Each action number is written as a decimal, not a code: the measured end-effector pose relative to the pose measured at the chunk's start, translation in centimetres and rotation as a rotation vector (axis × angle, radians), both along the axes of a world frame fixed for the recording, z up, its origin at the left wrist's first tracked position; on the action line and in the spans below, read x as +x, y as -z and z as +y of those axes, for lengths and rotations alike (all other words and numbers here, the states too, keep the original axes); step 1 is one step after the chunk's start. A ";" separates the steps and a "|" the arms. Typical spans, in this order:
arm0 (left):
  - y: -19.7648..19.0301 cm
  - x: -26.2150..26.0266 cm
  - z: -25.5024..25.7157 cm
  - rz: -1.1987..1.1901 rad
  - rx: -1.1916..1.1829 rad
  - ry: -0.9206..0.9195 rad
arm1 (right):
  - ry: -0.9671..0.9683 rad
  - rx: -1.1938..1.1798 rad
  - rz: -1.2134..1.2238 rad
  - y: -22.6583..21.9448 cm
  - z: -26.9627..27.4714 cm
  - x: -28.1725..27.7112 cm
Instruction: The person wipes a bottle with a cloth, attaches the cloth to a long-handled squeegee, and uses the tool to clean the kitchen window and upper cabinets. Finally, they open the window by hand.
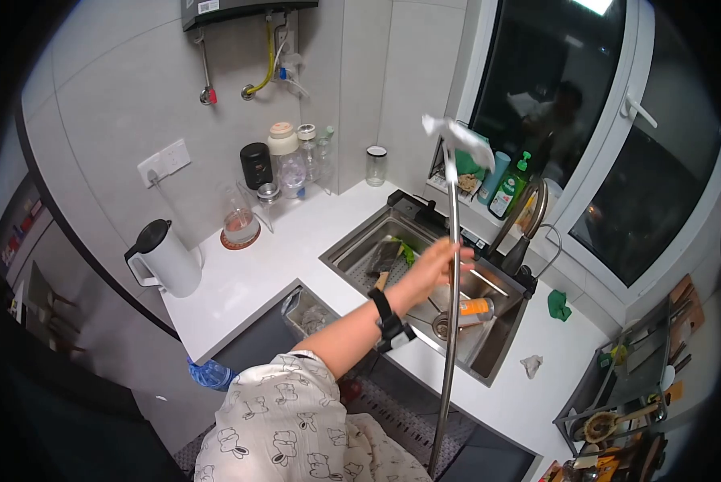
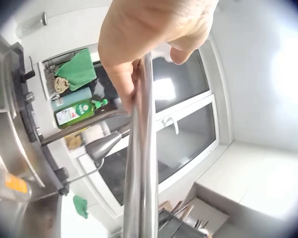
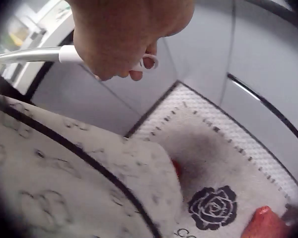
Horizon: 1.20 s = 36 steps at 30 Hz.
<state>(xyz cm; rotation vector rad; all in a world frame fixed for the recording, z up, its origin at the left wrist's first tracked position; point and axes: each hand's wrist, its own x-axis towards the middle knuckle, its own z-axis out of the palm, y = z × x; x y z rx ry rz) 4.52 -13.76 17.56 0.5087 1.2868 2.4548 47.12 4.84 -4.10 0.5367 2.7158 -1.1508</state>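
A long silver-handled mop (image 1: pixel 453 329) stands nearly upright in front of the sink, its white head (image 1: pixel 465 145) raised near the window and blurred. My left hand (image 1: pixel 421 277) holds the metal pole partway up; in the left wrist view, the thumb and fingers of that hand (image 2: pixel 149 32) lie around the pole (image 2: pixel 140 173). Low down, my right hand (image 3: pixel 129 37) grips the white end of the pole (image 3: pixel 70 53), where a white hanging loop (image 3: pixel 151 61) pokes out past the fingers. The head view does not show the right hand.
The steel sink (image 1: pixel 497 353) holds a cleaver (image 1: pixel 384 259), green leaves (image 1: pixel 407 252) and an orange-labelled bottle (image 1: pixel 477 309). A dark faucet (image 1: pixel 525 233) and green soap bottle (image 1: pixel 505 197) stand behind. A white kettle (image 1: pixel 172 261) sits left; a rack (image 1: pixel 617 386) stands right.
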 end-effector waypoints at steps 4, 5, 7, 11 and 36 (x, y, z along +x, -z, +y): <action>-2.0 -1.9 0.1 -0.075 0.154 -0.156 | 0.004 -0.002 -0.003 0.2 0.0 0.5; -1.5 -1.7 0.4 -0.077 0.166 -0.133 | 0.007 -0.004 -0.005 0.2 -0.1 0.6; -0.8 -0.2 0.8 -0.141 0.241 -0.070 | 0.011 -0.009 -0.004 0.2 -0.2 1.1; 2.1 3.7 2.3 -0.141 0.361 0.099 | 0.024 -0.012 -0.004 0.3 -0.6 2.1; 5.1 12.5 2.5 0.534 -0.284 -0.216 | 0.093 -0.055 -0.011 0.8 -1.9 7.7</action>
